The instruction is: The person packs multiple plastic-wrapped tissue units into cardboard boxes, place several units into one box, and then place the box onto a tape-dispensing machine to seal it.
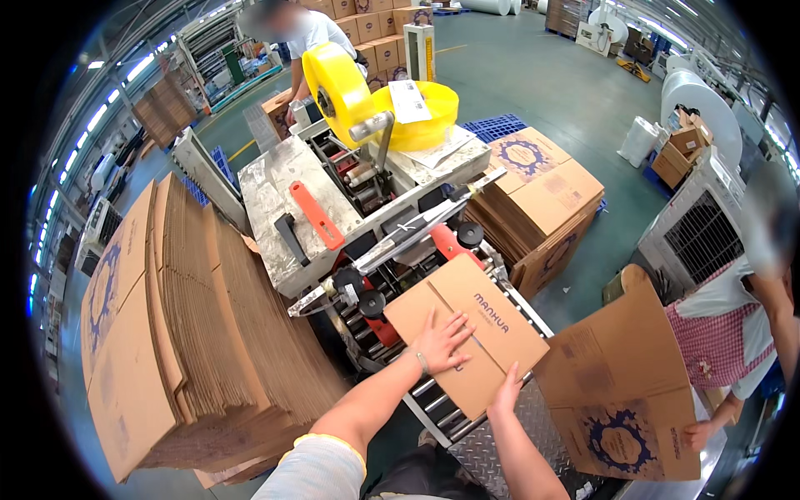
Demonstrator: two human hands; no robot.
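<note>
A brown cardboard box (500,329) with dark print lies on the roller conveyor (433,406) in front of me, its top flaps meeting at a seam. My left hand (442,342) rests flat on the top with fingers spread. At the box's near right edge is my right hand (504,392), fingers stretched along the side and partly hidden. Beyond the box stands the carton taping machine (287,221) with red guides and black rollers. A big yellow tape roll (337,92) is mounted on it, and another yellow roll (437,108) lies flat there.
Tall stacks of flattened cartons (225,333) flank the conveyor on the left. More cartons (542,192) are piled right of the machine. At right, a co-worker holds an unfolded carton (621,367). Another person (312,42) works behind the machine. A grey air cooler (696,221) stands at right.
</note>
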